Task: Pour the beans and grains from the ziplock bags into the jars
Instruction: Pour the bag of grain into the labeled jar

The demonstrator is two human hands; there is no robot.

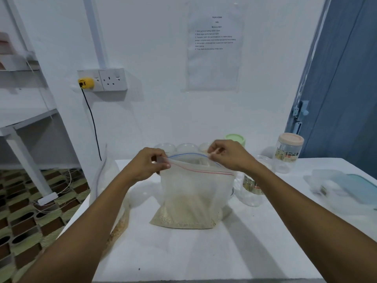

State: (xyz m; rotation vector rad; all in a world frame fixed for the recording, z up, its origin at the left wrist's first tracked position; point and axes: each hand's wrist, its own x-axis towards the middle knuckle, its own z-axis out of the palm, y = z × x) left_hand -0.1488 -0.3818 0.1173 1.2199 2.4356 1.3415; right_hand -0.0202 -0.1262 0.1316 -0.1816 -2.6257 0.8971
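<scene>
A clear ziplock bag [195, 193] with pale grains in its lower part stands upright on the middle of the white table [183, 252]. Its blue and red zip strips are parted at the top. My left hand [146, 164] pinches the bag's top left corner. My right hand [230, 155] pinches the top rim on the right. A clear jar [252, 188] with a patterned label stands open just right of the bag, partly behind my right wrist. Three clear jar tops [186, 147] show behind the bag.
A jar with a green lid [235, 139] stands behind my right hand and one with a peach lid [288, 153] at the back right. More bags lie at the table's left edge [120, 221] and right side [344, 186]. A white shelf [26, 123] stands on the left.
</scene>
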